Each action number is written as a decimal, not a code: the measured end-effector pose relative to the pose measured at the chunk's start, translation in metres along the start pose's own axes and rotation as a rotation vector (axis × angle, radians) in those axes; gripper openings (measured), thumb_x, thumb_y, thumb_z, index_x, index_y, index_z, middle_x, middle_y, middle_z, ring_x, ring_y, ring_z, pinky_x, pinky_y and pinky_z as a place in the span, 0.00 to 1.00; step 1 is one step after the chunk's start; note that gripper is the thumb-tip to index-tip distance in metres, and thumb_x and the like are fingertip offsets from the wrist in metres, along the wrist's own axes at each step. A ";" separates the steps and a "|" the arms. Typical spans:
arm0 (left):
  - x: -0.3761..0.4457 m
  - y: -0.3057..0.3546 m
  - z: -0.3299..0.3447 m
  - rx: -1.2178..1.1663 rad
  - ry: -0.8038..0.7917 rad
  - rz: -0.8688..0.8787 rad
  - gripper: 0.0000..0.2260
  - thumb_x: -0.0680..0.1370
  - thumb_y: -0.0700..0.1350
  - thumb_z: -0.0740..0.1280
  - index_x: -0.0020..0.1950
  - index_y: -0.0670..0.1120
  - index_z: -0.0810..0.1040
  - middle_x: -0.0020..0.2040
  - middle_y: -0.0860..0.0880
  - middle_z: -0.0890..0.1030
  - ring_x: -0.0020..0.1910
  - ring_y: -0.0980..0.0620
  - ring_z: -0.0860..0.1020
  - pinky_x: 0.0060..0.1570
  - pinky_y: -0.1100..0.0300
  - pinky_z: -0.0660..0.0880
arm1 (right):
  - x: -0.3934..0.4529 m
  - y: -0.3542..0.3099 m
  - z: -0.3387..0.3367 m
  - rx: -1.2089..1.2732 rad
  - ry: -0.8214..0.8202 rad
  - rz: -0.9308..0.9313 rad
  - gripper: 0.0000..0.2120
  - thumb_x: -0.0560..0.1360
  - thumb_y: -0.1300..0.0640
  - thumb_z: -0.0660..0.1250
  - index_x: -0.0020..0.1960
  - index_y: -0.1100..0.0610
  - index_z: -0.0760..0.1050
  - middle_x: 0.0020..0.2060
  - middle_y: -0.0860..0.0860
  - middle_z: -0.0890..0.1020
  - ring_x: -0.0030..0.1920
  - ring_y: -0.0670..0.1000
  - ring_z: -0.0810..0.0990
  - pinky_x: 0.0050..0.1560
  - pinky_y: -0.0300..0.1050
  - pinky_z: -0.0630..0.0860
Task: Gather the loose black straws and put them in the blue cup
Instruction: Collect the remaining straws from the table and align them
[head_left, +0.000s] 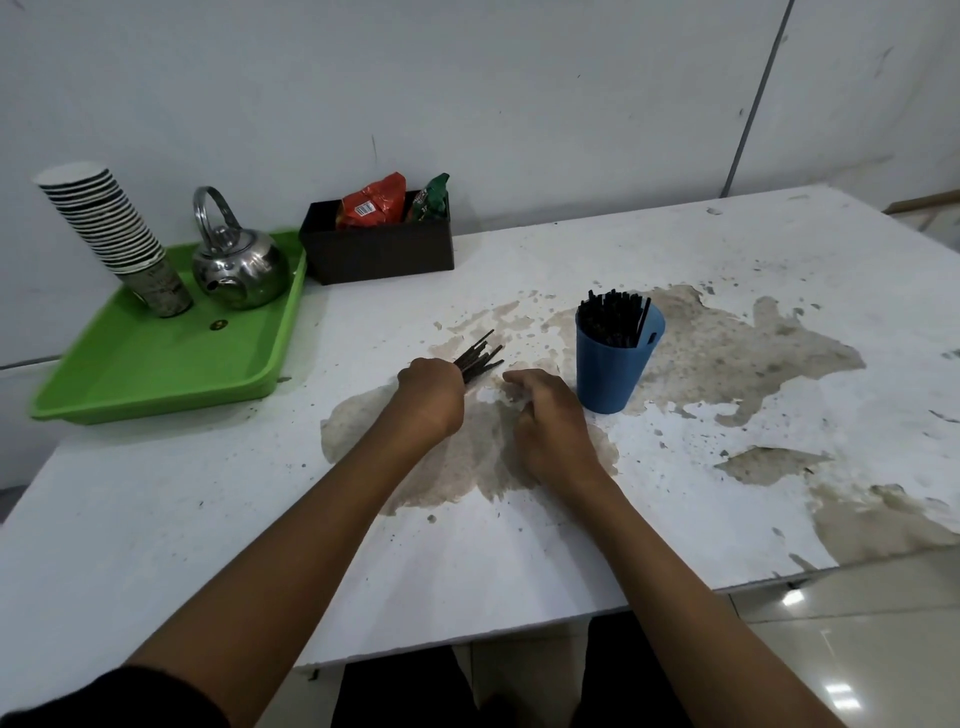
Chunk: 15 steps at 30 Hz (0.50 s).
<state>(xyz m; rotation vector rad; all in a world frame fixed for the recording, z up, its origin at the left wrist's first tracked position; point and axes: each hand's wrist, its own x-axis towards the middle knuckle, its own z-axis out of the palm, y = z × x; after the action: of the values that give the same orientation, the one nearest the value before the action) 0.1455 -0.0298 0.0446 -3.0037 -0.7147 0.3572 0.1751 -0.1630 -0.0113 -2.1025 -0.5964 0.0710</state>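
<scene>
The left hand (434, 397) is closed around a bunch of black straws (480, 356), and only their far ends poke out past the knuckles. The right hand (545, 421) rests just beside it with fingers curled down; what is under them is hidden. The blue cup (613, 371), full of straws, stands just right of the right hand.

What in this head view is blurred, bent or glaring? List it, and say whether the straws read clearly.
Head view: wide-angle bend curves the table edges and tilts the paper cup stack; glare spots on the kettle and on the floor tiles; light is flat and dim, shadows soft; the bundle of black straws in the left hand is slightly smeared, those in the blue cup sharper.
</scene>
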 end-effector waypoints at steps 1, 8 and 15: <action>-0.002 0.000 0.000 0.015 0.005 0.006 0.09 0.80 0.35 0.61 0.58 0.38 0.77 0.56 0.41 0.78 0.58 0.43 0.77 0.51 0.57 0.72 | 0.000 0.000 0.000 0.005 0.000 0.004 0.25 0.72 0.71 0.55 0.66 0.57 0.74 0.64 0.53 0.76 0.64 0.51 0.73 0.67 0.43 0.68; -0.006 -0.021 0.002 -0.386 0.092 -0.055 0.11 0.82 0.40 0.59 0.61 0.35 0.69 0.55 0.37 0.77 0.54 0.39 0.78 0.43 0.54 0.69 | 0.000 0.000 0.000 0.004 -0.010 -0.010 0.23 0.74 0.66 0.55 0.66 0.57 0.74 0.64 0.53 0.76 0.65 0.51 0.73 0.66 0.39 0.66; 0.004 -0.044 0.009 -1.091 0.116 -0.004 0.08 0.84 0.51 0.57 0.54 0.47 0.71 0.43 0.47 0.74 0.35 0.50 0.72 0.37 0.52 0.71 | 0.000 0.001 0.000 -0.011 -0.025 -0.033 0.19 0.76 0.64 0.58 0.65 0.57 0.75 0.62 0.53 0.78 0.64 0.51 0.73 0.66 0.43 0.69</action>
<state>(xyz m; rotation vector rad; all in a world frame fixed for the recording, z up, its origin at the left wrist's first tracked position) 0.1276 0.0107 0.0389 -3.9341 -1.2038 -0.3485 0.1751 -0.1635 -0.0119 -2.1047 -0.6478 0.0761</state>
